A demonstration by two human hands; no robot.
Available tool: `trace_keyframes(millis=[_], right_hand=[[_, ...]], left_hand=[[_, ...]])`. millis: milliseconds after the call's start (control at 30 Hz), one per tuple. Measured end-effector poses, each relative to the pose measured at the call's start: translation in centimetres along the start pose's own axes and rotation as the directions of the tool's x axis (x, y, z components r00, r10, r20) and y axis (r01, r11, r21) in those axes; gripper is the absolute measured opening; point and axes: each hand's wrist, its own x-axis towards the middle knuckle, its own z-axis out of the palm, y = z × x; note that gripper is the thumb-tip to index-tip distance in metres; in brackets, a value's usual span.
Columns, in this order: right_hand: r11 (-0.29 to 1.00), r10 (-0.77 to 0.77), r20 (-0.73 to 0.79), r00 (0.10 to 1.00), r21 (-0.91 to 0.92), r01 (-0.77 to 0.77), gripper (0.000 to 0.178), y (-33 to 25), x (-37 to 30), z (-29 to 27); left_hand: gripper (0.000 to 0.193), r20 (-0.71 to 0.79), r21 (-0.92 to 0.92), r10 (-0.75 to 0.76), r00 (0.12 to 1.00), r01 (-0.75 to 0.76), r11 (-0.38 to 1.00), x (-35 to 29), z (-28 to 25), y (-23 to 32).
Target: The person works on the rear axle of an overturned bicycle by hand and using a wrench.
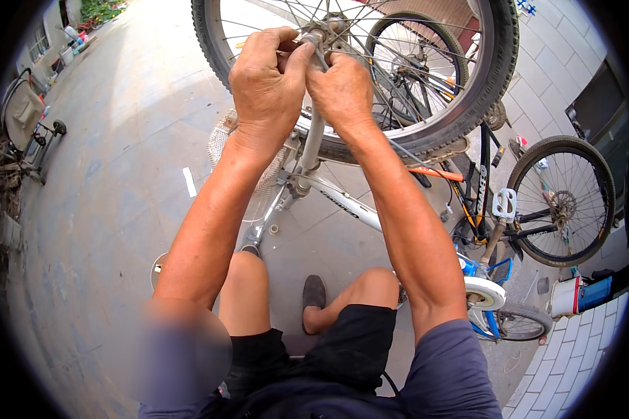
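Observation:
An upside-down white bicycle stands in front of me, its spoked wheel uppermost and its white frame tube running low to the right. My left hand is closed at the wheel's axle, thumb and fingers pinched together; what lies between them is mostly hidden. Close against it, my right hand has its fingers curled round the end of the silvery fork leg. Both hands touch the hub area, side by side. Below the fork hangs a pale wire basket, partly behind my left forearm.
Another bicycle, black and orange, lies to the right with its wheel outward. Nearer are a white pedal and a small blue bike with a white training wheel. A red, white and blue box stands by the tiled wall. A stroller is far left.

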Motion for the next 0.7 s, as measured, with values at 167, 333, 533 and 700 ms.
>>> trace_keyframes(millis=[167, 333, 533, 700], right_hand=[[1.000, -0.006, -0.010, 1.000, -0.024, 0.006, 0.062, 0.31, 0.03, 0.19], [0.999, -0.015, -0.005, 1.000, -0.043, 0.015, 0.060, 0.47, 0.14, 0.29], [0.997, -0.030, -0.019, 0.999, -0.066, 0.028, 0.058, 0.55, 0.10, 0.42], [0.998, -0.023, -0.007, 1.000, -0.063, 0.022, 0.056, 0.38, 0.01, 0.25]], left_hand=[[0.014, 0.030, 0.163, 0.045, 0.999, -0.049, 0.985, -0.12, -0.25, 0.47], [0.013, -0.020, 0.138, -0.002, 1.000, 0.005, 0.990, -0.19, 0.11, 0.45], [0.013, -0.033, 0.200, 0.004, 0.999, 0.002, 0.980, -0.23, 0.29, 0.59], [0.013, -0.026, 0.239, 0.076, 0.997, -0.068, 0.969, -0.35, 0.31, 0.32]])
